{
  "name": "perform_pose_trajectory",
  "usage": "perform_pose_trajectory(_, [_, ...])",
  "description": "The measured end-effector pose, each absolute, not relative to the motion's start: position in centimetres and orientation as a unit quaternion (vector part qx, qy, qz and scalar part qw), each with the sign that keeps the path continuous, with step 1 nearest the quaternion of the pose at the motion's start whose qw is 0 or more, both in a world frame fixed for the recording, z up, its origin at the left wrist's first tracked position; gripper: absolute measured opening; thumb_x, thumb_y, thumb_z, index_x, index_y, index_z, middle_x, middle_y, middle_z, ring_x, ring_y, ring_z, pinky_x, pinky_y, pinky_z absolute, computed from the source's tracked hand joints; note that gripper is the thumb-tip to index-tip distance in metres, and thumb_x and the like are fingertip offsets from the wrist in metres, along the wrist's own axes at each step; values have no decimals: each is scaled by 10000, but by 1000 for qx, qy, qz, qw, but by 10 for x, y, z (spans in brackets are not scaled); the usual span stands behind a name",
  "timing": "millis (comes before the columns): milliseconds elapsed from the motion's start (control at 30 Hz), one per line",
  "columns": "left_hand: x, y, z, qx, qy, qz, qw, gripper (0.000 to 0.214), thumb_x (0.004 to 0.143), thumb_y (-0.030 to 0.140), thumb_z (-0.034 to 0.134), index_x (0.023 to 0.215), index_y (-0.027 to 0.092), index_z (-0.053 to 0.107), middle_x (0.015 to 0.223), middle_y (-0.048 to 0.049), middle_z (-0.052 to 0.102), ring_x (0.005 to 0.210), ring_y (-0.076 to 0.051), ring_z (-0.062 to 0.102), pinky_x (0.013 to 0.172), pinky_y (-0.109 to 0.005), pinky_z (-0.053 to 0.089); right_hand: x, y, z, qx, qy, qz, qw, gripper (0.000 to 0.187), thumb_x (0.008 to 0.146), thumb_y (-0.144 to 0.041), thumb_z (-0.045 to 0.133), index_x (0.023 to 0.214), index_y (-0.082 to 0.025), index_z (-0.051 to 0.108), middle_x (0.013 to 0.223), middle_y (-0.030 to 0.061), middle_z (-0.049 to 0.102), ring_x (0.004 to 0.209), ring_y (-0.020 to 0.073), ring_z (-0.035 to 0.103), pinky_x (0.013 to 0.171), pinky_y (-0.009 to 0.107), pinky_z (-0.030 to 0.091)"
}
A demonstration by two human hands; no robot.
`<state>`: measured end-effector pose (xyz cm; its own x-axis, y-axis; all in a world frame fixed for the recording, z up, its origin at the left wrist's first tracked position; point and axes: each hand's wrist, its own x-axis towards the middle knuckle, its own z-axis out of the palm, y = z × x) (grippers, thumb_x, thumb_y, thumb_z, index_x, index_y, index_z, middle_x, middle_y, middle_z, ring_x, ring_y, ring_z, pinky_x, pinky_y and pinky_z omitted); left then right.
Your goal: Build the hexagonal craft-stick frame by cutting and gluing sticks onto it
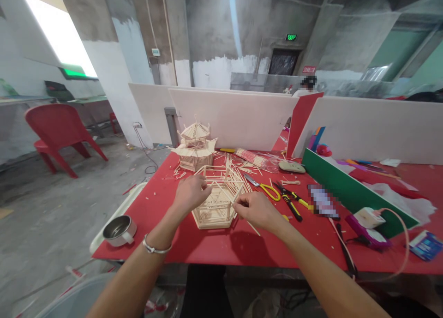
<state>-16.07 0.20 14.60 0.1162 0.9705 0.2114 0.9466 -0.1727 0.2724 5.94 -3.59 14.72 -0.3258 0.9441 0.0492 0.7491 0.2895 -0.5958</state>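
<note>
A hexagonal frame built of thin wooden sticks (215,212) sits on the red table (214,246) right in front of me. My left hand (189,192) rests on its upper left edge, fingers curled round a stick. My right hand (256,209) is at its right side, fingers pinched on another thin stick. Loose sticks (224,172) lie piled just behind the frame. A finished stick pagoda (194,147) stands farther back on the left.
Yellow-handled scissors (266,189), pliers (290,200), a bag of sticks (258,160) and a glue gun (367,225) with its cord lie to the right. A metal cup (119,229) sits on a tray at the table's left edge. White partitions (235,117) stand behind; a red chair (58,133) is left.
</note>
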Motion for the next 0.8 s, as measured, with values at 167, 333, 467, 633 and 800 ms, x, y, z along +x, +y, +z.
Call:
perform_pose_trajectory(167, [-161,3,145,748,641,171,31,307,812,363,535,587,229,697,1140,-4,719,938,-211,661,760,-300,467,60,-35,145,-539,-780,246,201,280,792,-338,507,557,-196,559,566,2,577,534,115,464,514,242,278])
perform_pose_trajectory(333, [-161,2,146,746,643,170,31,305,816,372,539,600,229,699,1141,-12,721,946,-217,662,774,-305,470,60,-37,144,-539,-776,255,208,280,794,-334,506,559,-192,559,556,-4,565,537,113,476,514,241,276])
perform_pose_trajectory(467, [-160,0,148,743,647,168,41,304,812,365,539,594,224,698,1167,-14,713,960,-216,658,779,-300,470,61,-38,144,-541,-773,254,212,295,800,-342,507,552,-188,544,535,-7,537,530,109,454,513,238,274])
perform_pose_trajectory(633, [-160,0,149,745,645,166,41,302,814,359,536,598,225,698,1171,-10,711,958,-219,660,778,-305,471,61,-38,146,-545,-774,246,211,304,803,-348,517,545,-188,538,524,-10,507,528,110,430,522,238,282])
perform_pose_trajectory(800, [-160,1,148,744,647,163,39,310,816,368,535,599,226,704,1179,-13,708,958,-218,658,781,-304,470,60,-39,146,-540,-775,250,212,281,805,-326,518,564,-190,567,555,-11,541,539,110,451,525,241,280])
